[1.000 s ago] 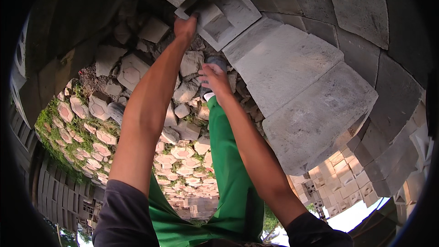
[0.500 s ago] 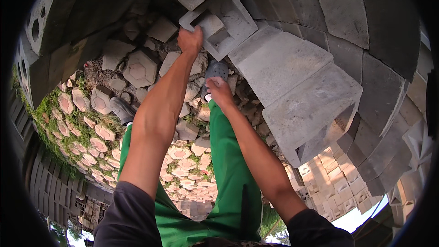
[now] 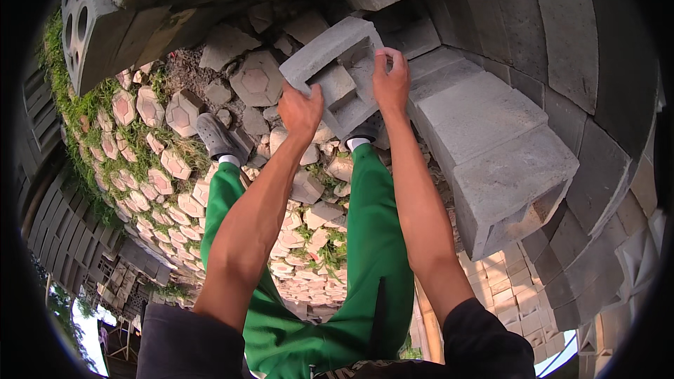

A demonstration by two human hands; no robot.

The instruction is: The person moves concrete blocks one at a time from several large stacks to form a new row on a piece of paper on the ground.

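Note:
A grey concrete block (image 3: 328, 48) with a square hollow and a smaller raised box inside is held up in front of me, tilted, above the rubble and my foot. My left hand (image 3: 302, 111) is closed on its near left edge, with the thumb over the rim. At its right side my right hand (image 3: 391, 78) grips the edge, fingers curled over the top. Part of my fingers is hidden behind the block. Just to the right stands a row of similar grey blocks (image 3: 495, 119).
Stacked grey blocks (image 3: 551, 28) rise along the right. More blocks with round holes (image 3: 81, 24) stand at the upper left. Hexagonal pavers (image 3: 256, 78), broken stones and grass (image 3: 77, 109) cover the uneven ground. My shoe (image 3: 216, 135) is on the stones.
The block has been drawn away from the stack, toward me. My right hand, earlier low near my foot, now grips its right side. The view has shifted.

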